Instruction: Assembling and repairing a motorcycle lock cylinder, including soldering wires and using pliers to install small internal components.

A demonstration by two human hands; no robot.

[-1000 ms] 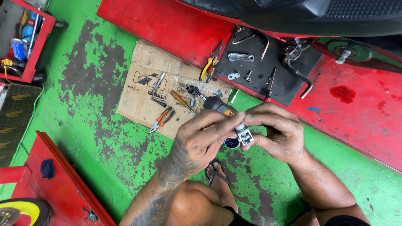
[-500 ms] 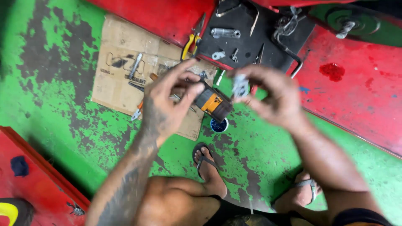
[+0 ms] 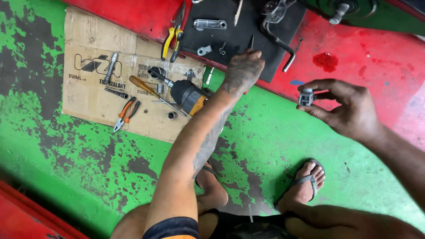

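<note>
Head: left hand [image 3: 241, 71] at black mat [image 3: 230, 37] edge

Left hand [image 3: 242, 71] reaching over mat [image 3: 248, 31], behind drill [image 3: 188, 95] on cardboard [image 3: 88, 44]. Right hand [image 3: 343, 108] far right, pinching small part [image 3: 306, 97]

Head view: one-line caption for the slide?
Left hand reaches to the black mat of small tools while right hand pinches a small grey metal part above the green floor.

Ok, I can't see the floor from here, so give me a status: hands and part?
Left hand reaching over the black mat, fingertips at a thin tool, grip unclear. Right hand pinching a small grey metal part over the red surface. Nothing in the way.
</note>
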